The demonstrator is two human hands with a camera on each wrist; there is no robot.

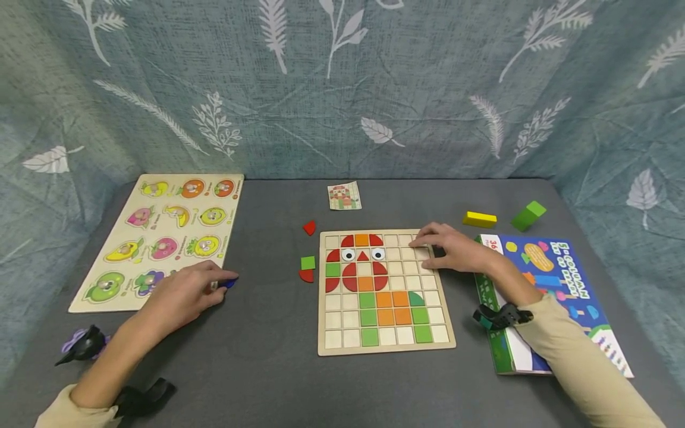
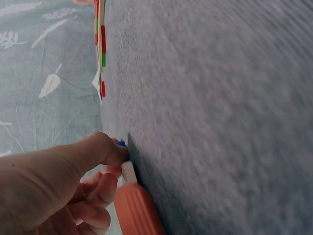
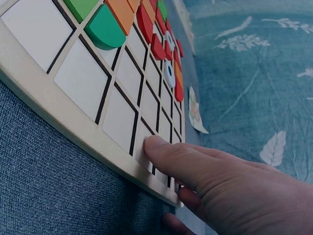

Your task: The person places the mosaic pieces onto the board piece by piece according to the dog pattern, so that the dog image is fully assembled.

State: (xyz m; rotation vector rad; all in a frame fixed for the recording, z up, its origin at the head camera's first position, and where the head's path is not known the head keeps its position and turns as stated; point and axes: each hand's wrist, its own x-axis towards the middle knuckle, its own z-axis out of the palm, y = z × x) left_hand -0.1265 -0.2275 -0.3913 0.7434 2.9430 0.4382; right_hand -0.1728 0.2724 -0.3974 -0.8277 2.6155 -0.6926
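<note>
My left hand [image 1: 187,291] pinches a small blue piece [image 1: 230,283] between thumb and fingers, low over the table beside the fruit puzzle board [image 1: 120,246]. In the left wrist view, little of it shows past the fingertips. An orange ridged object [image 2: 139,210] with a pale tip lies by those fingers; its kind is unclear. My right hand [image 1: 455,246] rests at the upper right edge of the wooden grid board [image 1: 386,352], fingers extended, the thumb on a bare cell. Red, orange and green tiles [image 1: 393,307] and two eye discs [image 1: 348,254] fill part of the grid.
Left of the grid lie a red heart-like piece [image 1: 309,227], a green square [image 1: 307,263] and a red quarter piece [image 1: 307,276]. A picture card [image 1: 345,196] lies behind. Yellow [image 1: 480,219] and green [image 1: 528,216] blocks and a blue box [image 1: 556,285] stand right.
</note>
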